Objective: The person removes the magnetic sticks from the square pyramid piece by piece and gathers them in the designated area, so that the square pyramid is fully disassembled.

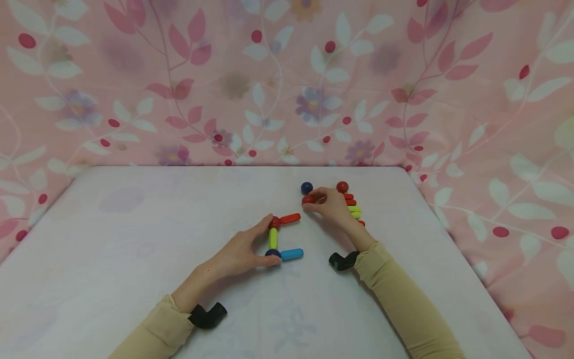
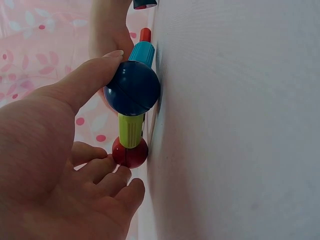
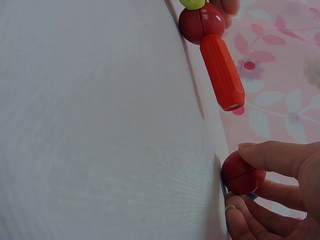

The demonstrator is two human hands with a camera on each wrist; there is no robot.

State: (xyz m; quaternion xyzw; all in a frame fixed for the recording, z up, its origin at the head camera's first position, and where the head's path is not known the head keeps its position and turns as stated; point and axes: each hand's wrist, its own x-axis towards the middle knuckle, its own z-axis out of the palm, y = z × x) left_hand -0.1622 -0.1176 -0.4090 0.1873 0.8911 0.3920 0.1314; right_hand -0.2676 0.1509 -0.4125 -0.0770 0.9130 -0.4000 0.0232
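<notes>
My left hand (image 1: 237,253) holds a joined piece between thumb and fingers, thumb on its dark blue ball (image 2: 132,88) and fingertips at its red ball (image 2: 130,152). A yellow-green rod (image 1: 273,239) links these two balls. From the red ball a red rod (image 1: 290,218) sticks out to the right, and from the blue one a light blue rod (image 1: 292,254). Farther back and to the right, my right hand (image 1: 331,205) pinches a loose red ball (image 3: 243,172) between thumb and fingers, at the table surface.
Behind the right hand lie another dark blue ball (image 1: 307,188) and a red ball (image 1: 343,187). Partly hidden by that hand are red rods (image 1: 351,203) and yellow-green rods (image 1: 356,210). A pink floral cloth (image 1: 287,85) hangs behind the white table (image 1: 134,224).
</notes>
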